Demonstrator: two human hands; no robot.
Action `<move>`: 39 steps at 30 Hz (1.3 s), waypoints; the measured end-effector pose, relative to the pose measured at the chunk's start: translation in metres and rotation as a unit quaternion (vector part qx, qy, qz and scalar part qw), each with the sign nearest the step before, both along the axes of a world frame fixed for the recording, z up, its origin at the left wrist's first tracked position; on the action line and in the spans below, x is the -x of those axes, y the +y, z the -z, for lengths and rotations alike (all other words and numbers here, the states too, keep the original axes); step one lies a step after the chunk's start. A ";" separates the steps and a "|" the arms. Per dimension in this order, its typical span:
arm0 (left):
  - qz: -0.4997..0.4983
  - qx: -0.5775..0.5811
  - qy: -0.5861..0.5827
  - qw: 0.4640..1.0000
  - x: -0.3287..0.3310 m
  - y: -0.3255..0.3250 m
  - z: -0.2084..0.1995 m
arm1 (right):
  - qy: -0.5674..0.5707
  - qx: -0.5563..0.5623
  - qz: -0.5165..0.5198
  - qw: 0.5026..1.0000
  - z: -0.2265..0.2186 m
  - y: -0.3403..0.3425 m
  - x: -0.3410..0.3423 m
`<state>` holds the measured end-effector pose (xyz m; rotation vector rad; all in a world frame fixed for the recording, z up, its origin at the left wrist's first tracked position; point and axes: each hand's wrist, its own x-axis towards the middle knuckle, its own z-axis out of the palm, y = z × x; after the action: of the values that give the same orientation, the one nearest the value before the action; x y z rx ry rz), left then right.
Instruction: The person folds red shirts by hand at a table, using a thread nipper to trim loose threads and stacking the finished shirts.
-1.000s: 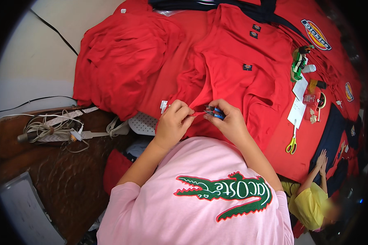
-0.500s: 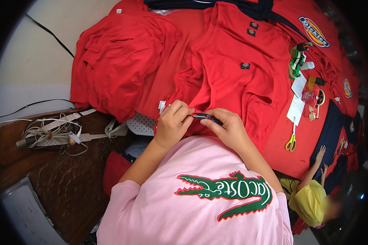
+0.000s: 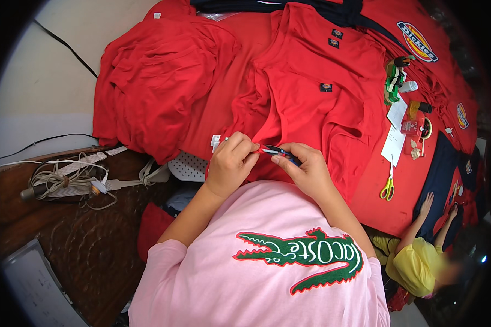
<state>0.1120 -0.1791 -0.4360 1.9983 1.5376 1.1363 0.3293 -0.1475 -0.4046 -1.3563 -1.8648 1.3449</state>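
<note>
My right hand [image 3: 305,165] is closed around a small pair of thread snips [image 3: 278,151] with dark and silvery blades and a blue-black handle. The blades point left and stand apart at the tips. Close beside them, my left hand [image 3: 233,161] pinches a bit of red fabric between thumb and fingers. That bit seems to belong to the red sleeveless top [image 3: 311,117] spread in front of me, though my fingers hide the join. Small dark labels sit on the tops.
Left lies a heap of red garments [image 3: 153,87]. On the right are yellow-handled scissors [image 3: 387,191], paper slips [image 3: 394,143], a tape dispenser [image 3: 393,82] and a tape roll [image 3: 426,128]. Coiled cables [image 3: 60,177] rest on brown wood. A person in yellow [image 3: 414,267] handles dark cloth at far right.
The snips' blades have spread apart, where they were closed at the fabric. My hands have hardly moved. The other person's hands have shifted on the dark cloth.
</note>
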 end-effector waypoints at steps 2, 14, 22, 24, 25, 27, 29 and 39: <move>0.003 -0.010 0.002 1.000 0.001 0.001 0.001 | 0.007 -0.007 -0.007 1.000 -0.001 -0.001 0.001; 0.021 0.136 -0.081 0.987 0.002 0.003 -0.004 | -0.022 -0.068 0.010 0.997 0.010 0.000 0.000; 0.038 0.254 -0.119 0.959 0.008 0.007 -0.011 | -0.035 -0.177 -0.046 0.982 0.006 -0.001 0.005; 0.036 0.251 -0.117 0.960 0.007 0.008 -0.014 | -0.052 -0.194 -0.052 0.978 0.006 -0.001 0.005; 0.035 0.250 -0.116 0.961 0.007 0.008 -0.016 | -0.061 -0.202 -0.055 0.976 0.005 0.000 0.005; 0.036 0.245 -0.105 0.963 0.007 0.008 -0.017 | -0.066 -0.206 -0.057 0.975 0.003 0.000 0.006; 0.037 0.236 -0.096 0.966 0.007 0.008 -0.017 | -0.064 -0.199 -0.057 0.976 0.003 0.000 0.006; 0.050 0.234 -0.079 0.968 0.008 0.011 -0.014 | -0.019 -0.086 -0.037 0.995 0.009 0.002 0.002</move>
<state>0.1043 -0.1685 -0.4219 1.6078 1.4422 0.7805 0.3273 -0.1456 -0.4134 -1.2445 -2.0230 1.1702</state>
